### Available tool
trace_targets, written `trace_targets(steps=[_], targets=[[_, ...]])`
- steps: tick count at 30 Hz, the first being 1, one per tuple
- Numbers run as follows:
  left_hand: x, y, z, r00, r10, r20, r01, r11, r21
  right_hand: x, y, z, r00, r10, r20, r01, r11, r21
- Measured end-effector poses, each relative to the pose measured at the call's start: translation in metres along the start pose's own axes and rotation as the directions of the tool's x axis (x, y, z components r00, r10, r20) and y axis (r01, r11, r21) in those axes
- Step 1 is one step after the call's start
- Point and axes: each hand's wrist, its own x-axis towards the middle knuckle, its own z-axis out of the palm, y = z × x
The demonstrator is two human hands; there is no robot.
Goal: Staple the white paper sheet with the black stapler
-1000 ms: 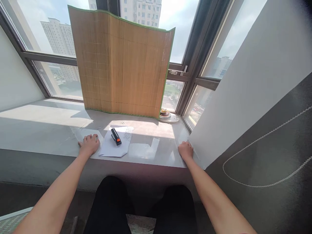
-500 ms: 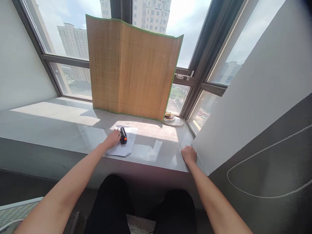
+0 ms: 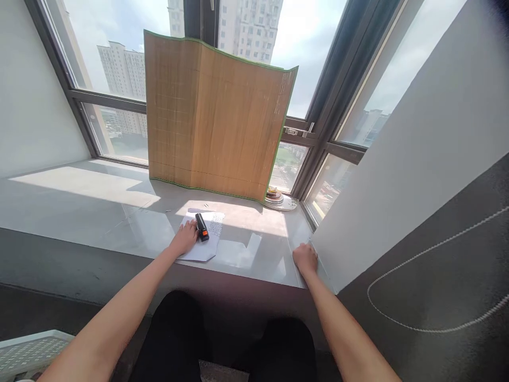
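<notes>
On the pale window sill lie sheets of white paper (image 3: 205,252), with rows of dark print or writing on their right part. A small black object with an orange-red end (image 3: 202,227), stapler-like in shape, sits on top of them. My left hand (image 3: 185,237) lies flat on the left part of the paper, its fingertips close beside the black object; whether they touch it I cannot tell. Over at the sill's right end, my right hand (image 3: 305,258) rests as a fist. Its curled fingers hide whatever may be inside.
A folded bamboo mat (image 3: 222,116) with green edging leans upright against the window. Stacked plates (image 3: 280,201) stand by its lower right corner. A white perforated basket (image 3: 35,345) is at lower left. A looped cord (image 3: 392,273) hangs at right.
The view has shifted slightly. My left hand has settled flatter on the paper beside the black object, and the sheets look more evenly stacked. My right fist stays in place.
</notes>
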Motion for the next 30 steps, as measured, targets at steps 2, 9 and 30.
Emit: trace_targets(steps=[2,9,30], targets=[[-0.001,0.012,0.006,1.0,-0.01,0.011,0.01,1.0,0.002,-0.001,-0.001,-0.001,1.0,-0.002,-0.008,0.002,1.0,0.003],[-0.009,0.092,0.032,0.995,0.071,0.066,-0.07,0.998,-0.007,-0.002,-0.003,-0.003,1.0,0.003,-0.027,-0.002,1.0,0.024],[-0.007,0.168,0.038,0.957,0.268,0.113,-0.266,0.963,-0.037,-0.054,-0.154,0.002,0.893,-0.397,-0.212,0.438,0.665,0.604]])
